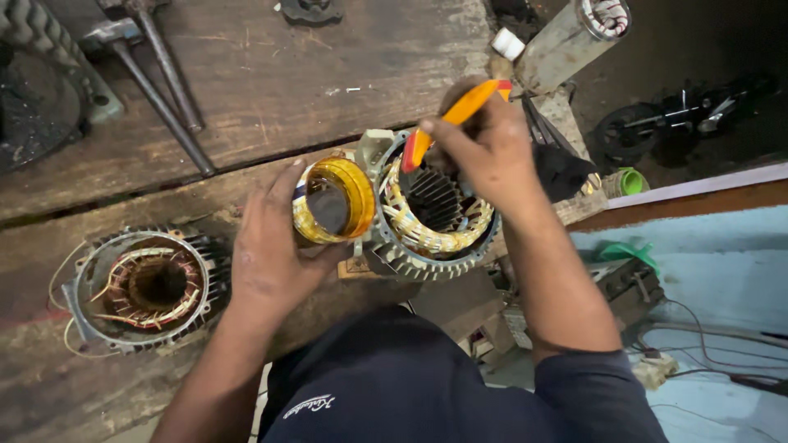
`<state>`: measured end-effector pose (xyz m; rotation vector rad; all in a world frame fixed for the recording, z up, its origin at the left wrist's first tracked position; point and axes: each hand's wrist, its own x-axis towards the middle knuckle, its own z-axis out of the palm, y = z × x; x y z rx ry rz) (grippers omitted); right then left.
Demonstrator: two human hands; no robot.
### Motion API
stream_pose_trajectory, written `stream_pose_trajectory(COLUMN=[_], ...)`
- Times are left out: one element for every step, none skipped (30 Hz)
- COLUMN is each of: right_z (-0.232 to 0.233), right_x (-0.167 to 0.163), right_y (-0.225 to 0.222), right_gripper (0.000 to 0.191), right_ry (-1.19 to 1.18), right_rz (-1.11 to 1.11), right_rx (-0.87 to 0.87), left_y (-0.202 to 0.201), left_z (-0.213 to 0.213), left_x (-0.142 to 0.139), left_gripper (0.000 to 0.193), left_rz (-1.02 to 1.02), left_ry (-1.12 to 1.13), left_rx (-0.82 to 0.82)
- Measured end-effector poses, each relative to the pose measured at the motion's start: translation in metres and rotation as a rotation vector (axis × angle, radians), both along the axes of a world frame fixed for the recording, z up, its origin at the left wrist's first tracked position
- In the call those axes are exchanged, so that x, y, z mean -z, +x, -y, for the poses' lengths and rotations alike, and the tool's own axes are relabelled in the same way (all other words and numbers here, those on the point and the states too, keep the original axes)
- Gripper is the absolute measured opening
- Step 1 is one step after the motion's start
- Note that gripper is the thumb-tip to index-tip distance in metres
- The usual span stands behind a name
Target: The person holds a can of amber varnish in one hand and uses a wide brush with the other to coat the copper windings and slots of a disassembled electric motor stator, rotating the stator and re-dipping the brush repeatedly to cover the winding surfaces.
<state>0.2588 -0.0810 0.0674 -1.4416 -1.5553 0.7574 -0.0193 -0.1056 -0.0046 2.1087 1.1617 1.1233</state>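
In the middle of the frame I am gripping a roll of yellow tape in my left hand, fingers curled round its left side, holding it just beside the motor stator that is sitting at the near edge of the wooden bench. My right hand is closing on an orange-handled tool, pressing its tip down at the stator's taped winding, directly right of the roll. A second stator with copper winding is lying at lower left, well apart from both hands. Two hammers are resting at upper left.
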Motion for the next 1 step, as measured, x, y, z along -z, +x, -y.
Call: stream_pose_trajectory(right_z=[0.0017], right_x=[0.0033], right_y=[0.0024], right_gripper=[0.022], right_ry=[0.037], right_rz=[-0.109], right_rx=[-0.002], left_y=[-0.0021], left_z=[0.0016], left_x=[-0.0005], left_gripper=[0.104], left_rz=[-0.004], left_ry=[-0.002], left_rx=[-0.004])
